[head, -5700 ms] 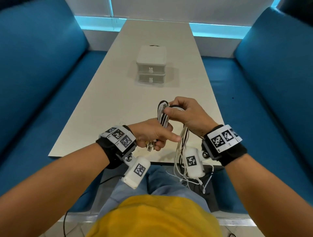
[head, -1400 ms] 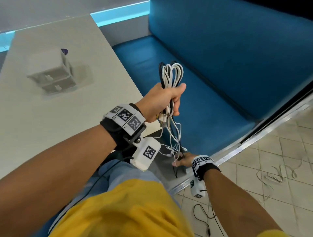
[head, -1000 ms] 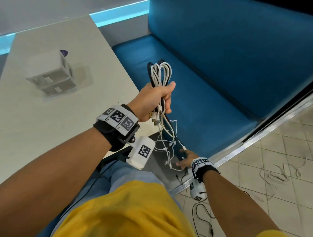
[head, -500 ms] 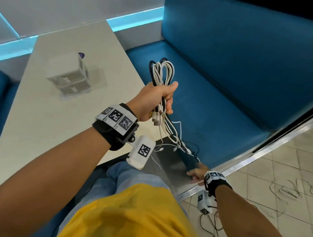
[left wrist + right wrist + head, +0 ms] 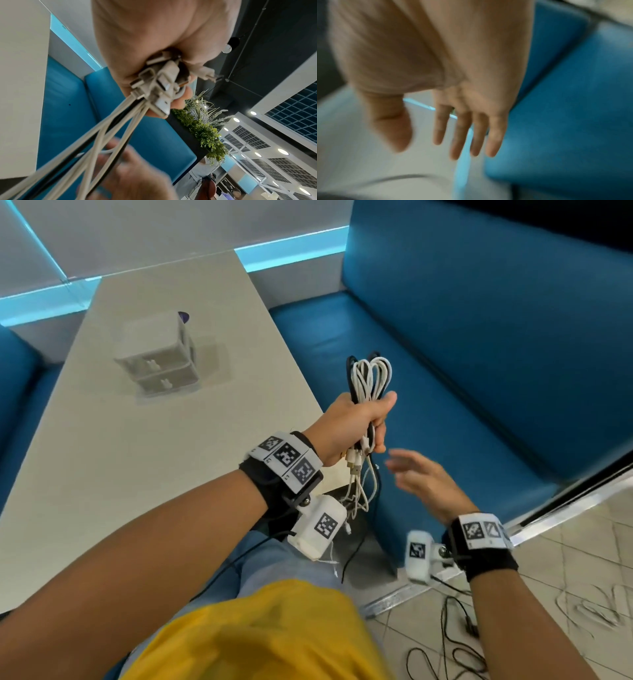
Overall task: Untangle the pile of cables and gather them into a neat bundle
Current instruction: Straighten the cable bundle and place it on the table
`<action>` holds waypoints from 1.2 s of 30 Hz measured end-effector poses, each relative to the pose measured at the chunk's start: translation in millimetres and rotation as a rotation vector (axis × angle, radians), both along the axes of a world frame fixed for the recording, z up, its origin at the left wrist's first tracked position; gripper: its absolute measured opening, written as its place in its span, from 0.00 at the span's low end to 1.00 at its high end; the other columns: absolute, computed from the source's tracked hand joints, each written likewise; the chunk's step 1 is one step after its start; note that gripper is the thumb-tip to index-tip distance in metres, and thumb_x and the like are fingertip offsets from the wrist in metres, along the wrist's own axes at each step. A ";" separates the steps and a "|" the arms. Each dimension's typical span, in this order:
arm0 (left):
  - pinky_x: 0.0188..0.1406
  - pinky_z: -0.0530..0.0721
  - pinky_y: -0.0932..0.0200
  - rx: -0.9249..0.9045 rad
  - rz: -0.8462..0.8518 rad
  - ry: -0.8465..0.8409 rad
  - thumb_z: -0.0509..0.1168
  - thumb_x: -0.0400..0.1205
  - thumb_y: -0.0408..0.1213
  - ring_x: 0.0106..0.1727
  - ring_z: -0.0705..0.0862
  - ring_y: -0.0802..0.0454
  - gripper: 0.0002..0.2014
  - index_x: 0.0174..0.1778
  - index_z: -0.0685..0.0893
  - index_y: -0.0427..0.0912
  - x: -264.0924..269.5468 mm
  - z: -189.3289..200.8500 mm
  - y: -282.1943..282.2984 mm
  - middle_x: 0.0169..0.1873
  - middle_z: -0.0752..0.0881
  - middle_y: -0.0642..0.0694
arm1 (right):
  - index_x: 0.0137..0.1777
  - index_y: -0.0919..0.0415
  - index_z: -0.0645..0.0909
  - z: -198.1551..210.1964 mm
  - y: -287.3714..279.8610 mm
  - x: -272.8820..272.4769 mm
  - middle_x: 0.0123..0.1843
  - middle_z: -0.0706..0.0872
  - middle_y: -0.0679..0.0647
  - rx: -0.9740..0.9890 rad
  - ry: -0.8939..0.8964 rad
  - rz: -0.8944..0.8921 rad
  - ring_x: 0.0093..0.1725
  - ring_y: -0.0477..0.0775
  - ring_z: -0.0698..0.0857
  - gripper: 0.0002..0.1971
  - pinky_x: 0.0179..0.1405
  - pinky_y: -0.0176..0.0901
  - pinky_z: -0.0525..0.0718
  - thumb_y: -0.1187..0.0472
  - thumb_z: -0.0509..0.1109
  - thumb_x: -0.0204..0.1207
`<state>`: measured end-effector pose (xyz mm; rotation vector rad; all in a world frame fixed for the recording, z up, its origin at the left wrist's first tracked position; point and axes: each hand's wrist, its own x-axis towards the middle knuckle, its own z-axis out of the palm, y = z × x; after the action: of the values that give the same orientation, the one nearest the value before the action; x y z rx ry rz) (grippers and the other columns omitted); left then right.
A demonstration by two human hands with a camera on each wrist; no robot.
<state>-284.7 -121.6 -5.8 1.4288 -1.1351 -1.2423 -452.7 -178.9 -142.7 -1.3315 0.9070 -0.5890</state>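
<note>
We are looking down from the head camera at our own two bare hands, beside a long pale grey table (image 5: 144,440) and a blue padded bench seat (image 5: 445,412).

Our left hand (image 5: 352,422) is gripping the folded bundle of white and black charging cables (image 5: 368,378), fingers curled tight round its middle, just off the table's near right corner. The looped ends are standing up at twelve o'clock from the fist; the loose tails (image 5: 359,491) are dangling at six o'clock toward the floor. In the left wrist view, the pale plugs (image 5: 159,88) are bunching together where they leave the fist.

What is changing: half a second ago our right hand (image 5: 424,484) was reaching low by the floor at the foot of the bench. Now it is rising, blurred with motion, to four o'clock of the left fist. Its fingers (image 5: 467,129) are spread straight and apart, holding nothing (it is coming up empty, near the tails but not touching them).

We are judging that the gathering is partly done: the loops are collected, but the tails are hanging unevenly. The right hand is probably about to catch them and fold them in.

A small white two-drawer box (image 5: 161,361) is sitting on the table at ten o'clock. More thin cables (image 5: 445,642) are lying on the tiled floor at five o'clock.
</note>
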 end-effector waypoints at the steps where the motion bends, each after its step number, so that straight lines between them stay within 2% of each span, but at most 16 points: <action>1: 0.44 0.84 0.39 -0.009 0.017 0.023 0.60 0.86 0.45 0.23 0.78 0.46 0.24 0.24 0.70 0.39 -1.7 -2.1 -1.5 0.18 0.77 0.42 | 0.68 0.64 0.75 22.8 2.3 9.2 0.58 0.84 0.58 0.029 -0.173 0.102 0.60 0.53 0.83 0.25 0.58 0.41 0.81 0.72 0.65 0.68; 3: 0.37 0.79 0.49 -0.026 0.078 0.070 0.61 0.85 0.45 0.27 0.77 0.43 0.24 0.23 0.70 0.40 -2.3 -3.0 -3.8 0.18 0.78 0.42 | 0.69 0.73 0.66 60.0 11.4 29.3 0.58 0.78 0.61 -0.019 -0.265 0.321 0.59 0.59 0.80 0.29 0.61 0.50 0.79 0.78 0.61 0.65; 5: 0.39 0.79 0.49 -0.026 0.165 0.148 0.62 0.85 0.44 0.29 0.77 0.42 0.24 0.22 0.71 0.41 1.6 0.8 -5.8 0.20 0.78 0.41 | 0.63 0.63 0.72 76.9 20.6 47.1 0.53 0.83 0.58 -0.102 -0.142 0.418 0.55 0.54 0.82 0.24 0.57 0.51 0.81 0.78 0.64 0.67; 6: 0.42 0.81 0.46 -0.024 0.197 0.187 0.62 0.86 0.43 0.29 0.80 0.41 0.24 0.22 0.72 0.41 5.5 4.3 -6.6 0.20 0.79 0.41 | 0.58 0.55 0.74 80.6 25.7 55.2 0.48 0.86 0.54 -0.186 -0.041 0.408 0.50 0.50 0.84 0.19 0.54 0.49 0.83 0.74 0.68 0.70; 8: 0.46 0.86 0.43 -0.024 0.249 0.213 0.62 0.86 0.42 0.30 0.85 0.41 0.22 0.24 0.73 0.40 15.1 11.5 -6.1 0.21 0.79 0.42 | 0.47 0.53 0.76 82.6 35.0 67.4 0.37 0.84 0.50 -0.338 0.133 0.345 0.38 0.45 0.82 0.05 0.44 0.47 0.82 0.62 0.71 0.78; 11: 0.39 0.86 0.47 -0.029 0.375 0.145 0.62 0.86 0.43 0.21 0.81 0.46 0.21 0.26 0.72 0.39 31.3 17.0 -5.6 0.20 0.76 0.43 | 0.41 0.58 0.73 83.0 38.9 74.8 0.31 0.78 0.51 -0.414 0.330 0.324 0.31 0.49 0.76 0.16 0.35 0.51 0.77 0.46 0.63 0.82; 13: 0.28 0.84 0.56 -0.026 0.453 0.014 0.62 0.85 0.43 0.19 0.79 0.45 0.20 0.28 0.73 0.39 39.4 14.8 -5.2 0.20 0.75 0.42 | 0.42 0.59 0.71 87.6 42.1 77.8 0.34 0.78 0.53 -0.538 0.532 0.321 0.35 0.54 0.78 0.17 0.34 0.49 0.73 0.45 0.59 0.83; 15: 0.18 0.77 0.64 0.000 0.482 -0.125 0.62 0.84 0.43 0.23 0.82 0.42 0.18 0.31 0.75 0.37 44.3 12.4 -4.2 0.20 0.77 0.42 | 0.43 0.59 0.68 93.1 48.2 80.8 0.44 0.81 0.57 -0.764 0.762 0.271 0.47 0.61 0.80 0.15 0.36 0.49 0.69 0.49 0.56 0.85; 17: 0.14 0.74 0.66 0.010 0.505 -0.192 0.61 0.84 0.43 0.24 0.82 0.42 0.15 0.35 0.75 0.36 50.7 13.1 -3.2 0.22 0.78 0.41 | 0.51 0.59 0.73 102.6 53.9 81.3 0.55 0.78 0.57 -0.927 0.945 0.190 0.57 0.62 0.76 0.13 0.38 0.50 0.69 0.49 0.55 0.86; 20: 0.13 0.74 0.68 0.079 0.450 -0.359 0.61 0.84 0.42 0.18 0.82 0.50 0.15 0.35 0.77 0.37 67.6 15.7 0.9 0.27 0.82 0.40 | 0.58 0.57 0.76 116.4 54.5 80.2 0.57 0.75 0.53 -1.095 1.134 0.123 0.59 0.60 0.74 0.18 0.41 0.52 0.71 0.43 0.56 0.84; 23: 0.14 0.72 0.70 0.257 0.244 -0.535 0.62 0.84 0.47 0.19 0.79 0.54 0.16 0.37 0.79 0.39 78.7 14.9 10.2 0.28 0.84 0.44 | 0.47 0.50 0.77 131.7 46.8 85.7 0.46 0.80 0.48 -1.193 1.037 0.185 0.51 0.58 0.76 0.16 0.48 0.53 0.68 0.39 0.57 0.82; 27: 0.19 0.70 0.69 0.409 0.064 -0.637 0.60 0.80 0.64 0.20 0.78 0.52 0.27 0.32 0.80 0.41 86.2 16.5 23.3 0.23 0.82 0.47 | 0.33 0.47 0.76 138.7 25.1 92.6 0.31 0.80 0.46 -0.707 0.562 0.360 0.36 0.52 0.78 0.14 0.35 0.47 0.71 0.43 0.69 0.76; 30: 0.34 0.78 0.55 0.451 0.008 -0.519 0.57 0.67 0.78 0.29 0.79 0.45 0.38 0.30 0.79 0.40 97.6 14.6 29.2 0.25 0.82 0.42 | 0.40 0.49 0.84 135.6 23.6 103.5 0.33 0.84 0.46 -0.702 0.411 0.369 0.33 0.44 0.80 0.07 0.34 0.42 0.78 0.48 0.72 0.76; 32: 0.41 0.78 0.47 0.439 -0.026 -0.349 0.59 0.54 0.83 0.29 0.79 0.43 0.43 0.28 0.78 0.39 103.4 10.9 33.7 0.24 0.81 0.40 | 0.40 0.50 0.84 136.4 25.2 110.8 0.31 0.83 0.45 -0.692 0.360 0.363 0.27 0.39 0.77 0.07 0.27 0.30 0.72 0.50 0.73 0.76; 34: 0.41 0.75 0.47 0.436 -0.061 -0.229 0.65 0.51 0.82 0.26 0.76 0.45 0.42 0.29 0.77 0.39 109.0 8.4 37.0 0.23 0.78 0.40 | 0.40 0.53 0.85 135.7 23.7 117.0 0.30 0.82 0.46 -0.701 0.360 0.352 0.25 0.40 0.75 0.08 0.25 0.30 0.71 0.51 0.73 0.77; 36: 0.38 0.75 0.51 0.448 -0.092 -0.177 0.78 0.58 0.66 0.25 0.75 0.48 0.31 0.32 0.78 0.40 114.1 7.5 41.5 0.23 0.77 0.42 | 0.39 0.55 0.85 133.7 22.1 123.0 0.33 0.85 0.48 -0.706 0.376 0.330 0.29 0.44 0.79 0.08 0.30 0.41 0.78 0.53 0.72 0.76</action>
<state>-170.6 -80.1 1.7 1.8658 -1.0913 -1.5255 -329.7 -156.8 -9.0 -2.2363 0.7719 -0.4150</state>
